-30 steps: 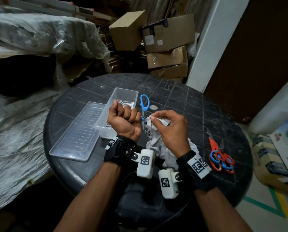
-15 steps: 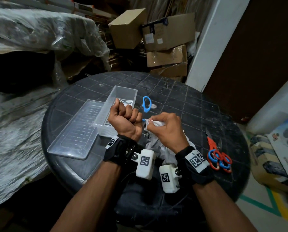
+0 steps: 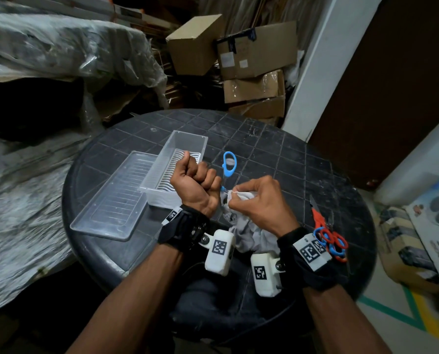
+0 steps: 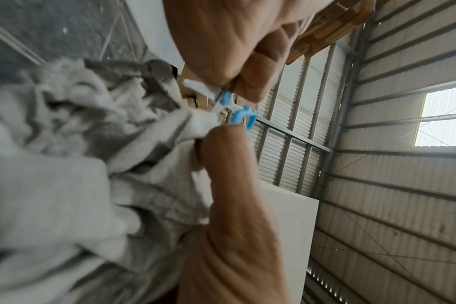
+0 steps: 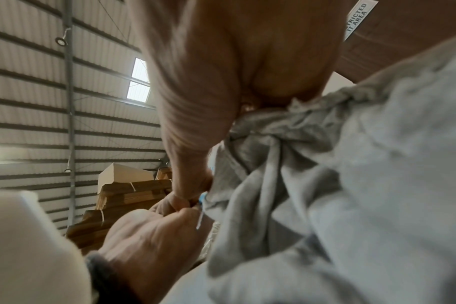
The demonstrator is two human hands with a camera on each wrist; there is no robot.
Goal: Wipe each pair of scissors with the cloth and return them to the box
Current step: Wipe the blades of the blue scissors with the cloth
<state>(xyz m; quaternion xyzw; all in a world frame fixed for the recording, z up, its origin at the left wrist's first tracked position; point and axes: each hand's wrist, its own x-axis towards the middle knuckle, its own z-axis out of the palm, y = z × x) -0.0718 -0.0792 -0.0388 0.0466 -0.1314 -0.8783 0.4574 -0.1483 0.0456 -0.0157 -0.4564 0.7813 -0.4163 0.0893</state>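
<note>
Left hand [image 3: 194, 186]: fingers curled into a fist around the blue-handled scissors [image 3: 229, 164], whose one visible handle loop stands up just beyond the knuckles. Right hand [image 3: 258, 200]: fingertips pinch a fold of the grey cloth [image 3: 249, 233] against the scissors at the point where the two hands meet; the left wrist view shows cloth bunched round the blade beside the blue plastic. The rest of the cloth hangs down between the wrists onto the counter [image 3: 277, 154]. Just beyond the left hand sits the clear plastic box [image 3: 187, 144], uncovered, with its lid [image 3: 116, 200] lying flat to that hand's outer side. A second pair, red and blue scissors [image 3: 327, 233], lies on the counter close beside the right wrist.
</note>
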